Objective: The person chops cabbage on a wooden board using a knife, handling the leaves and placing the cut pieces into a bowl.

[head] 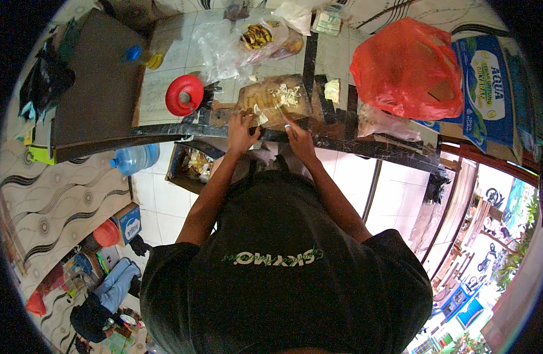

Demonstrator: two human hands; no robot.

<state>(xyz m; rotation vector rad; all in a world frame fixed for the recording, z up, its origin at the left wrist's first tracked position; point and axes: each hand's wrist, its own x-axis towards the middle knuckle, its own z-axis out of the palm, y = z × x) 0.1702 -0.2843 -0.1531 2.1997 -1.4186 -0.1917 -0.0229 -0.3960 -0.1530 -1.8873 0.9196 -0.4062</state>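
A worn wooden cutting board (278, 95) lies near the front edge of the tiled counter. My left hand (243, 133) is at its near left side, thumb and fingertips at a pale, flat piece of food (260, 116). In my right hand (300, 140) is a knife (280, 110), its blade reaching over the board towards the far left; a light band shows on one finger. Beyond the blade sits a heap of thin, pale cut strips (288, 95). Another pale piece (332, 90) rests on the counter to the right of the board.
A red plastic bowl (184, 95) stands left of the board. Behind are clear plastic bags (222, 46) and sliced dark-and-yellow food (256, 36). A large red plastic bag (406, 71) and an Aqua carton (486, 88) occupy the right. Below the counter is a box of scraps (194, 163).
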